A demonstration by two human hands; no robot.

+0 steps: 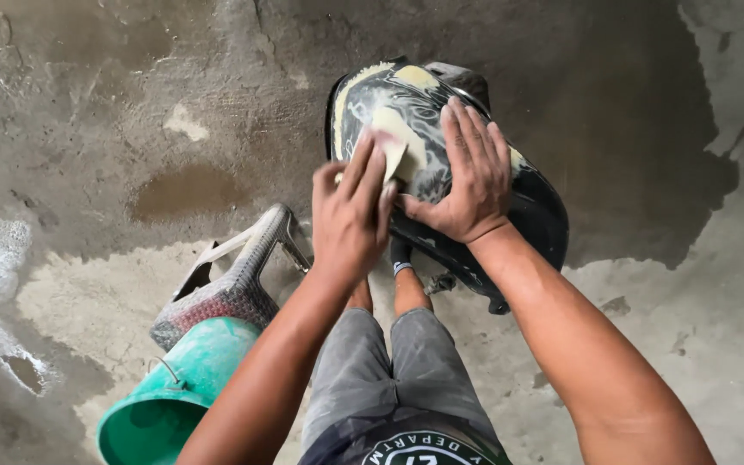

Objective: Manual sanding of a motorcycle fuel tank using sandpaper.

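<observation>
The left hand presses a small pale sanding sheet flat under closed fingers against a curved black motorcycle panel, streaked with yellowish filler. The right hand lies open, palm down, steadying the panel, which stands on wet concrete floor before the person's knees. Beside the left forearm: a tipped grey woven-plastic stool and a smooth green bucket.

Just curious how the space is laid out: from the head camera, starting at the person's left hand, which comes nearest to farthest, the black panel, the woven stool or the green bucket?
1. Black panel: directly under the left hand, touched through a pale sanding pad.
2. Woven stool: tipped over, lower left of the hand.
3. Green bucket: farthest, bottom left, beyond the stool.
</observation>
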